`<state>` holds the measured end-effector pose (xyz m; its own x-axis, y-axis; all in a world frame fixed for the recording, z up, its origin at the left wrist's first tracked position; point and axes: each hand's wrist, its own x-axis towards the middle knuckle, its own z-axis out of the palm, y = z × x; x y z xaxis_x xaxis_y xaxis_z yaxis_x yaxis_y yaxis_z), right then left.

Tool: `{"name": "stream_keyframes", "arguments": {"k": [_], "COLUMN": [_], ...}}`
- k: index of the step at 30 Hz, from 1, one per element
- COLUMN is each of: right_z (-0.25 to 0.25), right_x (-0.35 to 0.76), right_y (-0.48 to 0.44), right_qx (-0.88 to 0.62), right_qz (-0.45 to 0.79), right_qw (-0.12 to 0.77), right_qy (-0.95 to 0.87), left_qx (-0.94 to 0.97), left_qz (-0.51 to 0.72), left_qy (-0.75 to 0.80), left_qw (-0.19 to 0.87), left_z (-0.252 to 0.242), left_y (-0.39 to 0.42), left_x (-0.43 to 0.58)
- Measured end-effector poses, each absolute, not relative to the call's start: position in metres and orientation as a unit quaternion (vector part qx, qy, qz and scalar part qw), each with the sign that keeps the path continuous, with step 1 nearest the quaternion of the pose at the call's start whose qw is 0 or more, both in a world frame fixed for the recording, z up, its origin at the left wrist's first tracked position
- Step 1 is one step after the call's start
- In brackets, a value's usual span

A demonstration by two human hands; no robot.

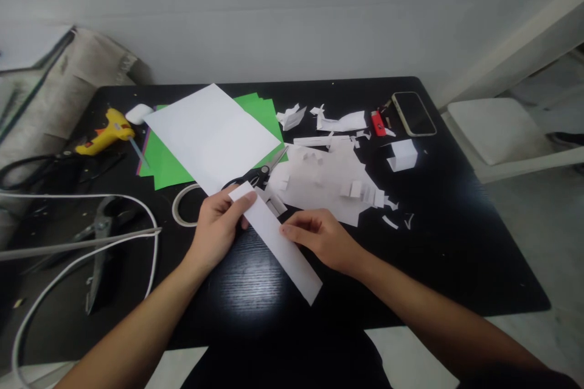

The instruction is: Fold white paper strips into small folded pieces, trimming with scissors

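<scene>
A white paper strip (pixel 285 249) slants between my hands, above the front part of the black table. My left hand (pixel 221 219) pinches its upper end, thumb on top. At the strip's right edge, about midway along, my right hand (pixel 326 237) has thumb and fingers closed on it. Just beyond the strip lie black-handled scissors (pixel 264 175), their blades pointing away to the right. A roll of tape (pixel 180 209) rests left of my left hand, partly hidden by it. Cut white paper (pixel 319 182) with folded bits on it spreads beyond my right hand.
A white sheet (pixel 214 134) overlies green paper (pixel 166 167) at the back left. Further left are a yellow glue gun (pixel 107 132), pliers (pixel 103 231) and a looping white cable (pixel 155 255). A red lighter (pixel 378 124), phone (pixel 414 113) and folded paper piece (pixel 403 155) lie right.
</scene>
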<state>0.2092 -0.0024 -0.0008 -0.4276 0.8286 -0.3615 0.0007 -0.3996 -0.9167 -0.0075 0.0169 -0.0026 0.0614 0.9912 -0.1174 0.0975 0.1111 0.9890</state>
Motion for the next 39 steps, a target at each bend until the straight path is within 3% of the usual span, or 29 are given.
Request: {"name": "stream_keyframes", "arguments": {"k": [8,18,26,33,39], "right_z": [-0.001,0.002,-0.001,0.000,0.002], "right_x": [0.209,0.209,0.207,0.209,0.210], "right_y": [-0.003,-0.002,-0.002,0.000,0.000], "right_qx": [-0.447,-0.460,-0.448,-0.432,-0.424], "right_qz": [0.690,0.702,0.695,0.736,0.731], "right_qw": [0.306,0.291,0.301,0.311,0.313], "right_qy": [-0.480,-0.459,-0.475,-0.418,-0.433], "left_qx": [0.515,0.489,0.506,0.470,0.473], "left_qz": [0.287,0.399,0.314,0.443,0.412], "left_qy": [0.486,0.520,0.483,0.517,0.497], "left_qw": [0.645,0.576,0.642,0.562,0.600], "left_z": [-0.009,-0.006,0.001,0.001,-0.004], "left_y": [0.008,0.013,0.008,0.022,0.016], "left_x": [0.003,-0.004,0.006,-0.015,-0.006]}}
